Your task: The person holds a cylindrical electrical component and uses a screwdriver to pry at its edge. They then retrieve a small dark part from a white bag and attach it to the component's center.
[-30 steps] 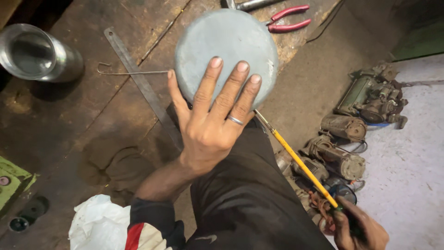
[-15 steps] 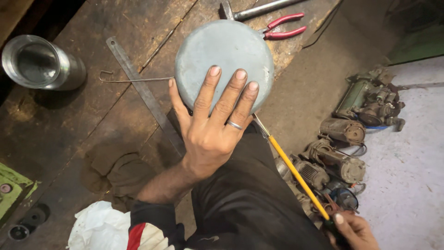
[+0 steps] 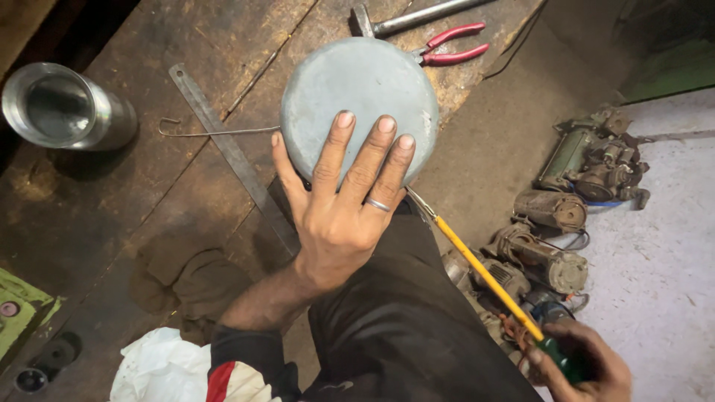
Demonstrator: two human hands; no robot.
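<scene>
My left hand (image 3: 342,201) lies flat with fingers spread on a round grey metal disc (image 3: 357,89) at the edge of a worn wooden workbench (image 3: 149,208). A ring is on one finger. My right hand (image 3: 585,365) at the lower right grips the green handle of a long screwdriver (image 3: 484,275) with a yellow shaft. Its metal tip points up toward the near edge of the disc, under my left hand's fingers. My dark trousers fill the bottom middle.
A steel ruler (image 3: 231,156) and a thin wire hook (image 3: 208,132) lie left of the disc. Red-handled pliers (image 3: 450,45) and a hammer (image 3: 410,18) lie behind it. A shiny metal cylinder (image 3: 63,108) stands far left. Old motors (image 3: 566,216) lie on the floor at right. A cloth (image 3: 186,279) is on the bench.
My left hand and the disc have stayed in place. My right hand with the screwdriver has shifted slightly; the view has drifted a little.
</scene>
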